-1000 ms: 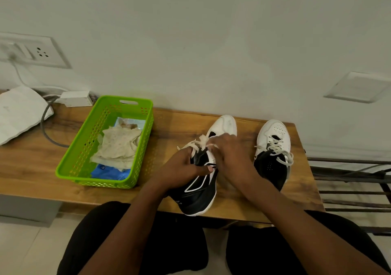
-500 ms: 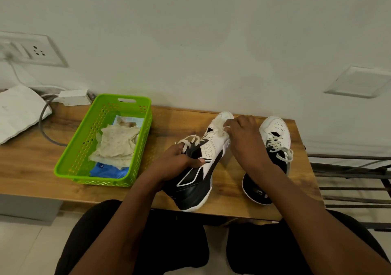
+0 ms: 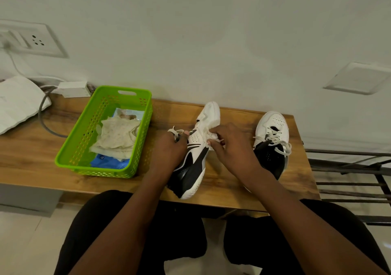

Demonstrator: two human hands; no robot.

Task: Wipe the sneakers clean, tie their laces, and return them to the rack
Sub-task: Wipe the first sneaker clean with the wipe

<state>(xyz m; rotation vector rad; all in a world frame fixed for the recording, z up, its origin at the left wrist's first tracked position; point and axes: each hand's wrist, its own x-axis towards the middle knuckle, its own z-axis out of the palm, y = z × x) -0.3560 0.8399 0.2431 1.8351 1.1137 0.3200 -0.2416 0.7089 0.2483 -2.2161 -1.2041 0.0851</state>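
A lace end is pinched in each hand, by the left hand [image 3: 169, 149] at 9 o'clock of the sneaker [image 3: 195, 162] and the right hand [image 3: 231, 145] at 3 o'clock, apparently so the laces are tensioned for knotting.

Sneakers [image 3: 195, 147] white and black; basket [image 3: 84, 145] lime green, perforated; cloth [image 3: 118, 137] beige; bench [image 3: 31, 160] brown woodgrain; wall [image 3: 190, 31] off-white.

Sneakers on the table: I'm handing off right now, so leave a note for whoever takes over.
Left hand pinches a lace end; right hand pinches the other lace of the centre sneaker, which lies on the table.
Second sneaker stands to the right; its laces look loose.
Cloth sits in the green basket; wiping seems done.
Left: tie both, return them to the rack.
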